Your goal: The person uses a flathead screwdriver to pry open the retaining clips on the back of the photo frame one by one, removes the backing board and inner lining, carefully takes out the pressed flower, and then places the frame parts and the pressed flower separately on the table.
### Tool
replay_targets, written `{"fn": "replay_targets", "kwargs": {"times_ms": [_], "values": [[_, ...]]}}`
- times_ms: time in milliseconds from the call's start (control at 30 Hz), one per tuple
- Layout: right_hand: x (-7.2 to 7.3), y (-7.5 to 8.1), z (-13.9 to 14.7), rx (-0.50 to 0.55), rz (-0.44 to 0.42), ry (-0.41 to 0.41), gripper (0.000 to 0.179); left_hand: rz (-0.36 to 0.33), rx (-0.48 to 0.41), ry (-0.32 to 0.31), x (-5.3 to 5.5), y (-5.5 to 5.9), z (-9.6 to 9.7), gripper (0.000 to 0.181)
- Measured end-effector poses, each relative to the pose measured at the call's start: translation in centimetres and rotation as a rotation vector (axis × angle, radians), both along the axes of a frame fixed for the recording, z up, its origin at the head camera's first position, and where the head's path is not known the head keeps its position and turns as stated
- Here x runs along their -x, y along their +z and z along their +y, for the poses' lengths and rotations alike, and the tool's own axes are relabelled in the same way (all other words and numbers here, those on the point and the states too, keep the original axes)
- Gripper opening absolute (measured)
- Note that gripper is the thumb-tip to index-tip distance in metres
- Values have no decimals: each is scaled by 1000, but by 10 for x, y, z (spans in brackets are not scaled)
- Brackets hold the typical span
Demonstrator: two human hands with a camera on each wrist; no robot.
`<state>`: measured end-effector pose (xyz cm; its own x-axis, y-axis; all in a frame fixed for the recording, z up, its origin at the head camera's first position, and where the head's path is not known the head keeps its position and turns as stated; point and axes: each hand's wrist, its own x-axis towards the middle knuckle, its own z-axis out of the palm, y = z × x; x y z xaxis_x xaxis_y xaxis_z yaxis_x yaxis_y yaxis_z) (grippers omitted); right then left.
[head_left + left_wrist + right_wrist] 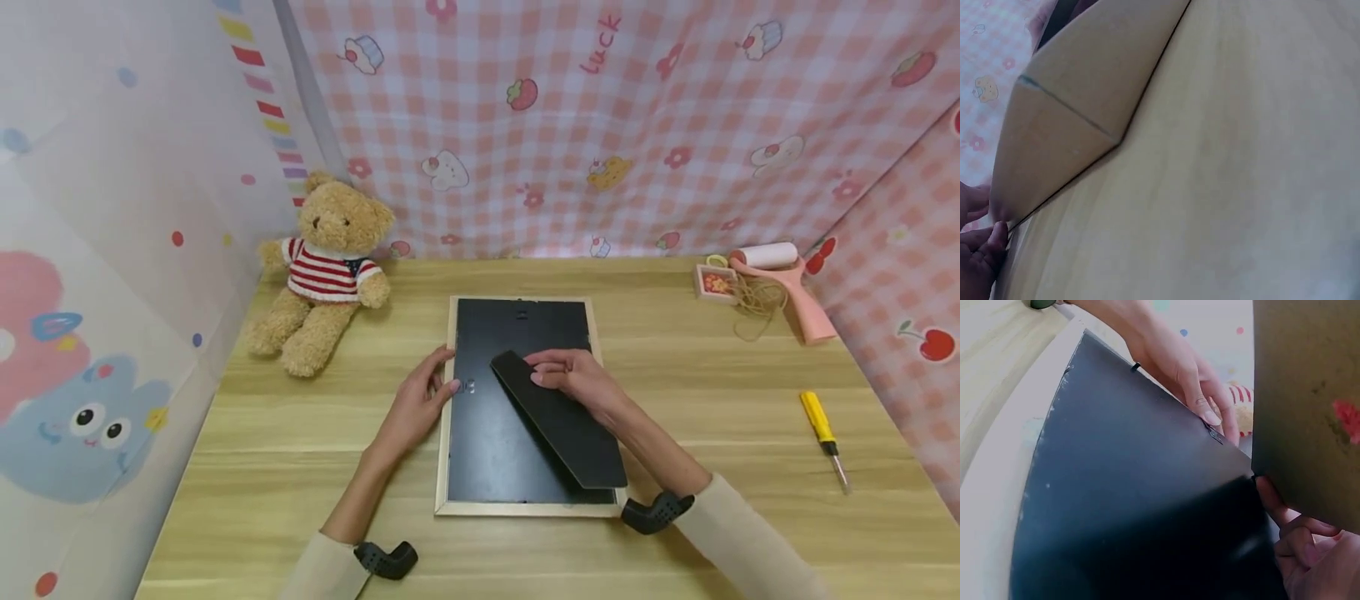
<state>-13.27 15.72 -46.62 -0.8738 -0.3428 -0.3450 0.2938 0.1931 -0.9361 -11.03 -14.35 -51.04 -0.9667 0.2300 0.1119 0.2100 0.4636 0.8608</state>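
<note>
A picture frame (480, 454) lies on the table with its black back up and a pale wooden rim around it. My left hand (416, 396) grips its left edge, thumb on top near a small metal hanger (470, 386). With my right hand (577, 379) I pinch a black tapered stand (566, 433), tilted above the back panel. The right wrist view shows the stand's brown inner face (1300, 394) with a red mark, and my right fingers (1300, 547) under its lower edge. In the left wrist view, the wooden rim's corner (1060, 137) fills the upper left.
A teddy bear (330, 258) in a striped shirt sits at the back left. On the right lies a yellow-handled screwdriver (823, 433). A pink-handled lint roller (806, 308), a small box (716, 283) and loose twine (759, 297) occupy the back right corner.
</note>
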Motion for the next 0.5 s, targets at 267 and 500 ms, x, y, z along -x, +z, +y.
{"fn": "replay_targets", "kwargs": {"times_ms": [267, 500], "values": [[-7, 11, 5, -4, 104, 20, 47, -12, -68, -14, -7, 9, 5, 29], [-29, 36, 27, -234, 530, -183, 38, 37, -264, -46, -4, 22, 11, 30]]}}
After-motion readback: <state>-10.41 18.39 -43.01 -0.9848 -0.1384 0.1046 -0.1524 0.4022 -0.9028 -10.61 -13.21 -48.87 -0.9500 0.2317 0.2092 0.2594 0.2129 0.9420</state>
